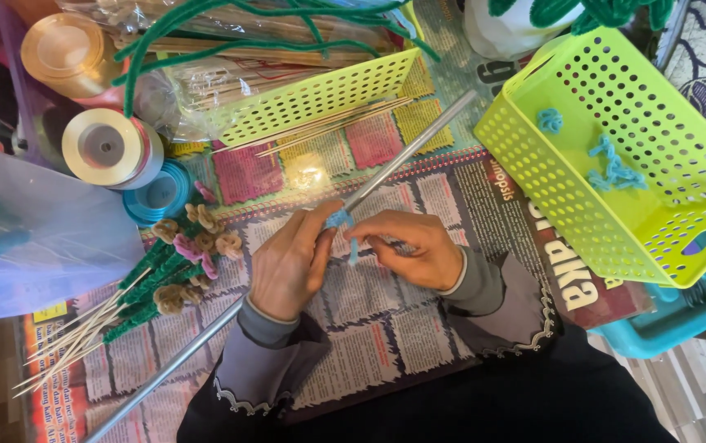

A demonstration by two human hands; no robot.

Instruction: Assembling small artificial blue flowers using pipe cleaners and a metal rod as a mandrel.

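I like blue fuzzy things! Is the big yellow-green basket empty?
No, the yellow-green basket holds a few small blue pipe-cleaner pieces on its perforated bottom.

Blue pipe cleaner (pixel 341 221) coiled around slanted grey metal rod (pixel 402 156).

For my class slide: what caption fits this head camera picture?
Two hands, left and right, wind blue pipe cleaner around a metal rod.

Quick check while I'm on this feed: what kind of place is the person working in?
Most likely a home craft spot on the floor. Newspaper is spread as a work surface, with ribbon spools, finished fuzzy-wire flowers on sticks and a lime perforated basket around. Both hands twist blue fuzzy wire on a metal rod.
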